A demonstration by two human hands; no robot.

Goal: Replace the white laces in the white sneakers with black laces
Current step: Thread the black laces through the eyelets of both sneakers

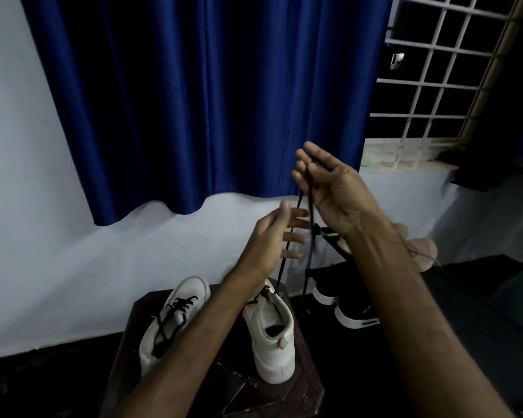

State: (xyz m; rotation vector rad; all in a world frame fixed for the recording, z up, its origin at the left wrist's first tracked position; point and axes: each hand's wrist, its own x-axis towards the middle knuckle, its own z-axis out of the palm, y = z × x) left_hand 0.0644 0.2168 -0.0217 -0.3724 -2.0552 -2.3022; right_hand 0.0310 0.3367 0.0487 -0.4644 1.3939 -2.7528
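Two white sneakers stand on a dark wooden stool (302, 390). The left sneaker (166, 321) carries black laces threaded through its eyelets. The right sneaker (272, 333) has a black lace (283, 263) rising taut from its front eyelets, its two strands running up to my raised right hand (332, 191), which pinches them between thumb and fingers. My left hand (272, 239) hovers just below, fingers spread, beside the strands; whether it touches them I cannot tell. My left forearm hides the right sneaker's toe.
A blue curtain (200, 101) hangs on the white wall behind. A black shoe rack (310, 282) with dark shoes (354, 315) stands right of the stool. A barred window (435, 70) is at the upper right. The floor is dark.
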